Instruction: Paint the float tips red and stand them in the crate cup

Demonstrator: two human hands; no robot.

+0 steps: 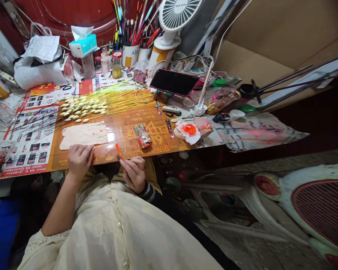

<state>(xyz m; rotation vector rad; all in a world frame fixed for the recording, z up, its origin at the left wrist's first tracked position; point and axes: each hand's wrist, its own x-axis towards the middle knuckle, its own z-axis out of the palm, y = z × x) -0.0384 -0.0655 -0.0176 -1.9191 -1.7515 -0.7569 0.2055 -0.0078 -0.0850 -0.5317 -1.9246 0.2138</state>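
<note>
At the table's front edge, my right hand (133, 173) has its fingers closed on the lower end of a thin orange stick (118, 150), which points up and slightly left. My left hand (80, 159) rests at the front edge of a pale cloth (81, 135), fingers pressed together. Whatever it pinches is too small or hidden to name. A few tiny orange bits lie on the cloth. Right of the stick is a small paint-stained block (143, 137). Further right, bright orange paint (189, 129) sits in a white paper-lined dish.
Behind the cloth lie several pale oval pieces (83, 108) on thin stems. At the back stand a tissue box (83, 45), a jar (116, 65), brushes in a cup (130, 54) and a white fan (180, 15). A phone (174, 82) leans near them. Scissors (173, 113) lie right.
</note>
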